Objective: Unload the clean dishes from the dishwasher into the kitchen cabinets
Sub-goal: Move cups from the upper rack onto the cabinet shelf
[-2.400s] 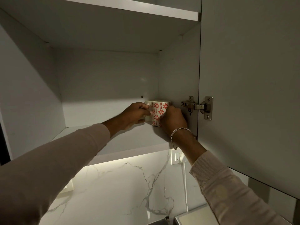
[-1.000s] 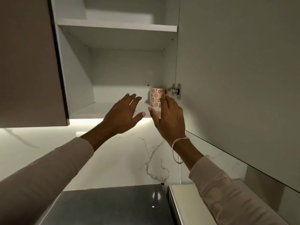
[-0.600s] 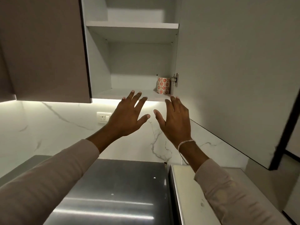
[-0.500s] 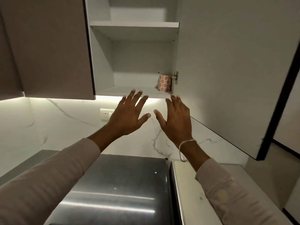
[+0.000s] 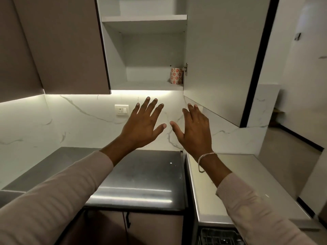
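Both hands are raised in front of the marble backsplash point(image 5: 79, 124), palms away from the person, and neither holds anything. The left hand point(image 5: 141, 128) has its fingers straight and spread apart, thumb out to the right; the right hand point(image 5: 192, 131) is just beside it, fingers straight and closer together, with a chain bracelet point(image 5: 205, 156) on the wrist. The two thumbs point towards each other without touching. Above and beyond them the open cabinet point(image 5: 146, 86) shows two white shelves. The patterned cup point(image 5: 175, 76), white with red flowers, stands upright at the far right of the lower shelf, close to the metal hinge point(image 5: 185, 69) of the open door point(image 5: 221, 59). A wall socket point(image 5: 121, 109) sits on the backsplash to the left of the hands. Below the arms lies a steel worktop point(image 5: 141, 175), with a pale counter point(image 5: 251, 175) to its right. At the bottom edge a dark wire dishwasher rack point(image 5: 219, 236) shows, seemingly pulled out, though what it holds cannot be made out.
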